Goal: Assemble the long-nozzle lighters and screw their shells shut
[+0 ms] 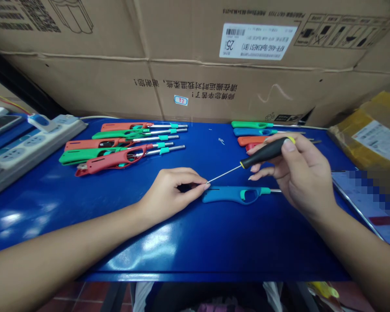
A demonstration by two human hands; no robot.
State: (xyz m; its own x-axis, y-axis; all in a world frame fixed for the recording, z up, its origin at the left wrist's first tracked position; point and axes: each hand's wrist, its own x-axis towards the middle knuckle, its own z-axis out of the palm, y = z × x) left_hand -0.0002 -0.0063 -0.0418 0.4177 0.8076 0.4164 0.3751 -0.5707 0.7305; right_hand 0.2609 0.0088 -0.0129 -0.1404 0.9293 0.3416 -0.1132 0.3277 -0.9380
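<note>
My right hand (307, 175) grips a screwdriver (266, 152) by its black and yellow handle, with the thin shaft slanting down to the left. At the shaft's tip, my left hand (170, 190) has its thumb and fingers pinched together; whatever is between them is too small to make out. Just below the tip, a blue gas lighter (225, 195) lies flat on the blue table, its metal nozzle pointing right. The left fingertips are close to the lighter's handle end; I cannot tell if they touch it.
Several red and green lighters (117, 158) lie in a row at left. More lighter pieces, including a green one (250, 125), lie at back right. A power strip (35, 141) stands at left, a tablet (370, 203) at right. Cardboard (188, 56) walls the back, beside a taped parcel (373, 130).
</note>
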